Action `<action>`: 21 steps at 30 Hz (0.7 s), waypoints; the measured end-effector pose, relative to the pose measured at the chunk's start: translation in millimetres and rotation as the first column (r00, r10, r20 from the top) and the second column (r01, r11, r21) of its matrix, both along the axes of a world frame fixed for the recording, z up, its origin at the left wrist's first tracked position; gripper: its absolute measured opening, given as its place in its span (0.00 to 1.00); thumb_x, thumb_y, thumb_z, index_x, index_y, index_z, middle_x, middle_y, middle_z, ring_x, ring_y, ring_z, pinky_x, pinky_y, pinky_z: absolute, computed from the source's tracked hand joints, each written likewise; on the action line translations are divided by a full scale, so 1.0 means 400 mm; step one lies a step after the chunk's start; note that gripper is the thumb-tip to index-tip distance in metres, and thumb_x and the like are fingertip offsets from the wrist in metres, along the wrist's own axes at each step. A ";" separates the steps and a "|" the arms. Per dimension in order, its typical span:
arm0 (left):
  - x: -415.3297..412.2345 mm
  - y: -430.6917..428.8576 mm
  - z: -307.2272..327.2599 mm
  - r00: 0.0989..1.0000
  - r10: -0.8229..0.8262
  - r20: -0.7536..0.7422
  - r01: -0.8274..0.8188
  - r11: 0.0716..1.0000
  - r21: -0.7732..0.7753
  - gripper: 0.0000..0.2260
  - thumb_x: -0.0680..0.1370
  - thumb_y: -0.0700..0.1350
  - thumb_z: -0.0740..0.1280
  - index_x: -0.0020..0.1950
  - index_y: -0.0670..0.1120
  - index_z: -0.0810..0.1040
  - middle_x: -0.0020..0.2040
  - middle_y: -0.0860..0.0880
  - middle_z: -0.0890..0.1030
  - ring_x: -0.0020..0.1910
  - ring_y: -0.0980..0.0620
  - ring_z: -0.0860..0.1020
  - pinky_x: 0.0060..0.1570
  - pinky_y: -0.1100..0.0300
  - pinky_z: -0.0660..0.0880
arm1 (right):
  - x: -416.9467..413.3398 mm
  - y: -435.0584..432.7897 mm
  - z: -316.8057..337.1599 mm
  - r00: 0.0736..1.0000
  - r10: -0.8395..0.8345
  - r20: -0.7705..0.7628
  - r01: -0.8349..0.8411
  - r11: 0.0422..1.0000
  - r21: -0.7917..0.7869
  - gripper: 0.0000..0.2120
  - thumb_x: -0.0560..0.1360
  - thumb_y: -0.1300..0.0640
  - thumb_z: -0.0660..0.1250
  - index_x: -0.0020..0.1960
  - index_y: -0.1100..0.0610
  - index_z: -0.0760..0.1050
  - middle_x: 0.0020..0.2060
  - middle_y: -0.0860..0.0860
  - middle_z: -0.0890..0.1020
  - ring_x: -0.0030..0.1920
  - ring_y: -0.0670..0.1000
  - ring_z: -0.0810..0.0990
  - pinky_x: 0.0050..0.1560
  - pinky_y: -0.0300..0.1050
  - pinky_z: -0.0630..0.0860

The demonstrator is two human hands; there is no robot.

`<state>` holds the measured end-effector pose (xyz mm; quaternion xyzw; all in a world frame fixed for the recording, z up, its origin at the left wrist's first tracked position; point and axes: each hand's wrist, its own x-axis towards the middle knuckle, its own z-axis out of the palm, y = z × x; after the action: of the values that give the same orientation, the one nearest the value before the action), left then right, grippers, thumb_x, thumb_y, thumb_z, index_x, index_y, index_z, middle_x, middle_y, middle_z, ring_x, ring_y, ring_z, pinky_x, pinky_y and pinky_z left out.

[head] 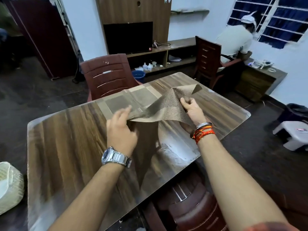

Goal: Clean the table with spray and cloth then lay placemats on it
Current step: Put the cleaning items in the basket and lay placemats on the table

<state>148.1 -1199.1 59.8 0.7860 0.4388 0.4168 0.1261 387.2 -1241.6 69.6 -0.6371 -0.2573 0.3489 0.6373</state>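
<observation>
A glossy wood-grain table (66, 147) fills the middle of the head view. One beige woven placemat (126, 99) lies flat along its far edge. Both hands hold a second woven placemat (168, 104) lifted above the tabletop, bent and partly folded over. My left hand (121, 129), with a metal watch on the wrist, grips its near left edge. My right hand (191, 109), with a bangle and orange threads on the wrist, pinches its right side. No spray bottle or cloth shows on the table.
A maroon plastic chair (106, 75) stands at the table's far side and another (188, 207) under the near right edge. A person (235, 40) sits at a desk at the back right. A blue bucket (138, 75) and a TV shelf lie behind. A wrapped white bundle (10, 185) sits at left.
</observation>
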 end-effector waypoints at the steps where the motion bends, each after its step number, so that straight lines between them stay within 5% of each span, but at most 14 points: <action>1: 0.014 0.003 -0.010 0.998 -0.055 -0.013 0.054 0.998 -0.039 0.24 0.65 0.34 0.66 0.61 0.44 0.82 0.55 0.43 0.84 0.53 0.41 0.81 0.58 0.52 0.74 | 0.004 0.001 -0.015 1.000 -0.008 -0.002 0.008 1.000 -0.025 0.05 0.79 0.56 0.65 0.45 0.52 0.70 0.46 0.53 0.78 0.42 0.48 0.76 0.53 0.47 0.75; 4: 0.042 0.012 -0.022 0.995 -0.082 -0.048 0.079 0.994 -0.070 0.25 0.66 0.27 0.66 0.61 0.40 0.81 0.58 0.41 0.83 0.58 0.41 0.80 0.63 0.52 0.72 | 0.024 0.009 -0.064 0.997 -0.066 0.035 0.070 0.989 -0.128 0.10 0.72 0.50 0.71 0.42 0.49 0.69 0.44 0.52 0.78 0.41 0.49 0.76 0.52 0.49 0.76; 7: 0.048 0.049 0.008 0.985 -0.089 -0.144 0.101 0.992 0.075 0.27 0.64 0.25 0.65 0.62 0.38 0.81 0.61 0.38 0.81 0.60 0.39 0.80 0.61 0.48 0.73 | 0.054 0.026 -0.079 0.990 -0.138 0.021 0.139 0.988 -0.063 0.16 0.63 0.45 0.74 0.43 0.50 0.72 0.44 0.52 0.82 0.45 0.54 0.80 0.54 0.59 0.77; 11: 0.021 0.077 0.097 0.982 -0.087 -0.166 0.149 0.900 0.409 0.20 0.67 0.27 0.64 0.55 0.37 0.84 0.57 0.38 0.83 0.58 0.39 0.81 0.59 0.47 0.75 | 0.056 0.011 0.002 0.993 -0.106 0.061 0.101 0.992 0.078 0.07 0.73 0.58 0.72 0.44 0.52 0.74 0.43 0.53 0.84 0.41 0.49 0.81 0.45 0.46 0.79; 14: 0.040 0.010 0.084 0.963 -0.176 -0.203 0.256 0.835 0.487 0.17 0.69 0.36 0.58 0.49 0.40 0.86 0.52 0.43 0.85 0.56 0.43 0.82 0.61 0.49 0.74 | 0.089 -0.008 -0.036 0.989 -0.083 0.121 0.070 0.992 0.105 0.06 0.73 0.61 0.73 0.45 0.53 0.77 0.35 0.46 0.84 0.37 0.40 0.81 0.43 0.38 0.77; 16: 0.098 -0.038 0.009 0.894 -0.283 -0.349 0.405 0.843 0.354 0.20 0.67 0.39 0.57 0.49 0.42 0.86 0.53 0.45 0.85 0.57 0.46 0.82 0.63 0.49 0.71 | 0.133 -0.036 -0.104 0.959 -0.123 0.256 0.133 0.991 -0.023 0.08 0.71 0.60 0.74 0.50 0.57 0.80 0.39 0.49 0.84 0.37 0.37 0.80 0.45 0.38 0.75; 17: 0.131 -0.058 -0.046 0.821 -0.346 -0.455 0.461 0.871 0.169 0.22 0.67 0.39 0.57 0.54 0.43 0.84 0.60 0.44 0.82 0.62 0.47 0.79 0.67 0.49 0.67 | 0.157 -0.056 -0.145 0.945 -0.138 0.297 0.181 0.976 -0.120 0.12 0.71 0.60 0.74 0.54 0.60 0.79 0.44 0.54 0.84 0.41 0.40 0.81 0.47 0.39 0.75; 19: 0.180 -0.086 -0.172 0.635 -0.481 -0.605 0.423 0.871 -0.249 0.25 0.74 0.38 0.57 0.71 0.47 0.73 0.76 0.45 0.65 0.75 0.47 0.63 0.73 0.48 0.56 | 0.189 -0.107 -0.226 0.896 -0.130 0.425 0.277 0.911 -0.305 0.20 0.72 0.61 0.72 0.63 0.61 0.76 0.56 0.60 0.81 0.55 0.53 0.81 0.55 0.44 0.75; 21: 0.214 -0.099 -0.301 0.486 -0.607 -0.628 0.354 0.794 -0.493 0.25 0.80 0.44 0.56 0.78 0.51 0.59 0.80 0.45 0.52 0.78 0.45 0.52 0.75 0.49 0.52 | 0.192 -0.149 -0.302 0.810 -0.016 0.586 0.344 0.822 -0.453 0.24 0.72 0.58 0.70 0.67 0.57 0.73 0.61 0.61 0.78 0.64 0.62 0.74 0.65 0.51 0.69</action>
<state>233.6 -1238.5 -60.8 0.9477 0.2657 -0.0782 0.1588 463.9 -1301.2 -51.2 -0.8856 -0.2584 0.1405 0.3595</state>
